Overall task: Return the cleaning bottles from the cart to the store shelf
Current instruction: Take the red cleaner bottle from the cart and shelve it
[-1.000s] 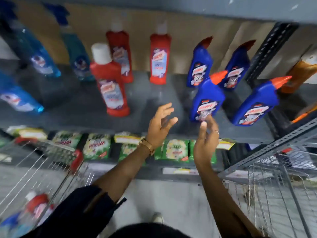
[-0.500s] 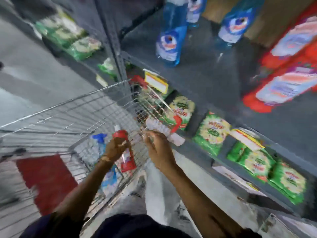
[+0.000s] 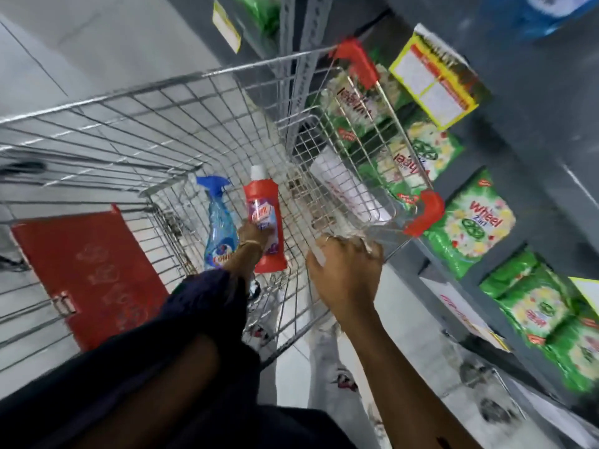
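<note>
Inside the wire cart lie a red bottle with a white cap and, left of it, a blue spray bottle. My left hand reaches down into the cart and is closed around the red bottle's lower half. My right hand grips the cart's handle bar near its red end cap. The grey store shelf runs along the right side; a blurred blue bottle stands on it at the top right.
Green detergent packets fill the lower shelf beside the cart. A yellow price tag hangs off the shelf edge. A red flap sits in the cart's left part. Grey floor lies beyond the cart.
My view swung from the shelf down to the cart. Both hands left the shelf; the left went into the cart and closed on the red bottle, the right took the handle.
</note>
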